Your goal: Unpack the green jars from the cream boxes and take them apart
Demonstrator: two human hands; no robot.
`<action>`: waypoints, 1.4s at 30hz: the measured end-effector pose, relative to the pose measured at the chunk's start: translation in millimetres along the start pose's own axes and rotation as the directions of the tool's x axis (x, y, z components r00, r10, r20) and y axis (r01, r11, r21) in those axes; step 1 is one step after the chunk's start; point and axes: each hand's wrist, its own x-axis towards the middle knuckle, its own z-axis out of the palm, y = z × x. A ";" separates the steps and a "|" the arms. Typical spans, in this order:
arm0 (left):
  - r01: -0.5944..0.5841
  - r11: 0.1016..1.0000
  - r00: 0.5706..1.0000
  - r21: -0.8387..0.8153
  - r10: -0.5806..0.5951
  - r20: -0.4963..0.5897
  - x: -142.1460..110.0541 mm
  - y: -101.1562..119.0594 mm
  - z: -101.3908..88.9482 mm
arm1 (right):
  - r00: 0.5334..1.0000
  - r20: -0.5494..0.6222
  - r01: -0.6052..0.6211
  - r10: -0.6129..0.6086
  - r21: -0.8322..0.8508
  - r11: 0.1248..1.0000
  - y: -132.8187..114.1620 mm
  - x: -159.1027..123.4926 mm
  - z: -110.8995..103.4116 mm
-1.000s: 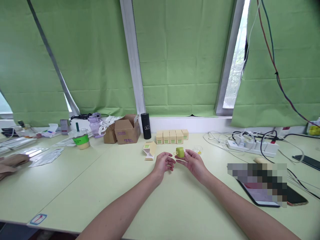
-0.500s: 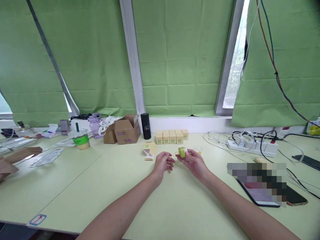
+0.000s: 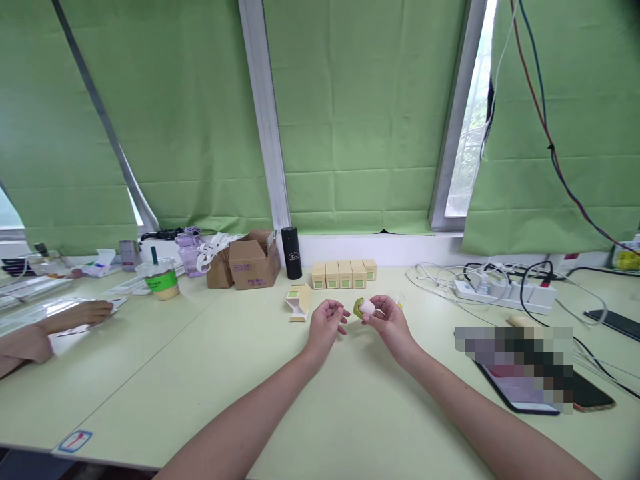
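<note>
My right hand (image 3: 391, 321) grips a small green-and-white object (image 3: 367, 307) between thumb and fingers, a little above the table. A rounded white part shows beside the green part; I cannot make out its kind. Just left of it, my left hand (image 3: 324, 327) is raised with loosely curled fingers apart, holding nothing. Beyond my left hand lies an opened small cardboard box (image 3: 299, 301) with a green label. Several closed small boxes (image 3: 345, 275) with similar labels stand in a row behind both hands.
A clear plastic piece (image 3: 399, 300) lies behind my right hand. Power strip (image 3: 505, 297), cables and phones (image 3: 595, 393) are at right. At left are a drink cup (image 3: 164, 283), cardboard box (image 3: 254, 261), black cylinder (image 3: 291, 253) and another person's hand (image 3: 90, 312).
My right hand has turned the green-and-white object, so more of its white part shows. My left hand has barely shifted. The other person's hand has moved right.
</note>
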 end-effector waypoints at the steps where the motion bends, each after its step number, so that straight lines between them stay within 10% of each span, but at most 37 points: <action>1: -0.037 0.999 0.999 0.019 0.037 0.002 -0.5 0.1 0.7 | 1.000 -0.005 0.018 -0.019 -0.038 0.999 0.2 0.1 0.3; 16: -0.104 0.995 0.987 0.013 0.101 0.121 -14.0 7.8 8.3 | 0.934 0.179 0.357 -0.309 -0.473 0.806 -5.4 -10.7 3.6; 24: -0.096 0.995 0.989 -0.001 0.096 0.116 -14.1 4.1 8.7 | 0.853 0.306 0.499 -0.424 -0.718 0.486 -4.2 -12.7 -3.6; 29: -0.139 0.989 0.985 0.043 0.134 0.107 -16.3 2.1 10.2 | 0.755 0.486 0.636 -0.441 -0.705 0.313 -7.3 -17.0 -1.9; 42: -0.174 0.955 0.983 0.241 0.154 0.101 -17.7 2.8 11.1 | 0.700 0.592 0.675 -0.399 -0.730 0.102 -0.8 -12.1 -4.4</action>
